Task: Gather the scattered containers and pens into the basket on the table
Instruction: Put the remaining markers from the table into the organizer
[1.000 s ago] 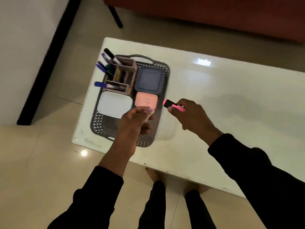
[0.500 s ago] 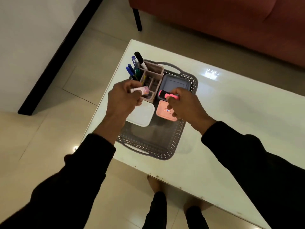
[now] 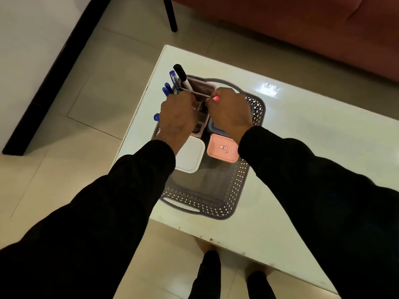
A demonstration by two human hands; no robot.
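A grey perforated basket (image 3: 218,203) lies on the white table (image 3: 302,160). Inside it stand a compartmented pen holder (image 3: 201,88) with a black marker (image 3: 181,75) and blue pens (image 3: 171,79), a white-lidded container (image 3: 190,156), a pink-lidded container (image 3: 222,148) and a dark blue-lidded container (image 3: 212,126), mostly hidden. My right hand (image 3: 231,111) pinches a pink highlighter (image 3: 214,98) over the pen holder. My left hand (image 3: 179,115) hovers over the holder's left side with fingers curled; whatever it holds is hidden.
A reddish sofa (image 3: 291,29) with a dark leg (image 3: 170,14) stands beyond the table's far edge. Tiled floor and a dark skirting strip (image 3: 54,67) lie to the left. My feet show under the table's near edge.
Both hands moved forward over the basket to the pen holder. The pink highlighter went with my right hand. The pale marker seen in my left hand earlier is now out of sight.
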